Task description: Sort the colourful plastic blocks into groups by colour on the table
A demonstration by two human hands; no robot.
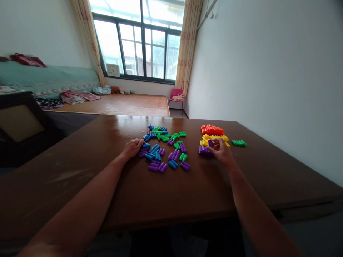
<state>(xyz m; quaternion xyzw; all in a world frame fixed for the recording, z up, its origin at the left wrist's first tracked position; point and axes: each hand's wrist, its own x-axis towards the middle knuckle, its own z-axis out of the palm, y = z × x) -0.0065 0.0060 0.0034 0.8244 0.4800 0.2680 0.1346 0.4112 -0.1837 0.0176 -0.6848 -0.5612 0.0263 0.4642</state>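
A brown table (203,189) carries ribbed plastic blocks in several colours. A loose pile of blue, green and purple blocks (162,151) lies around the middle of its width, reaching back towards the far edge. The left hand (133,147) rests at the pile's left side, its fingers close together by a blue block (146,137); whether it grips anything I cannot tell. Towards the far right corner, the blocks stand grouped by colour: a red group (211,129) closest to the far edge, a yellow group (214,137) just in front, and a purple group (204,150) nearest the near edge. The right hand (221,150) pinches a purple block (211,143) above this last group, against the yellow behind. A green strip (239,143) lies apart, between the yellow group and the table's right edge. Beyond the table, a pink chair (173,92) holds a pale soft toy (178,96).
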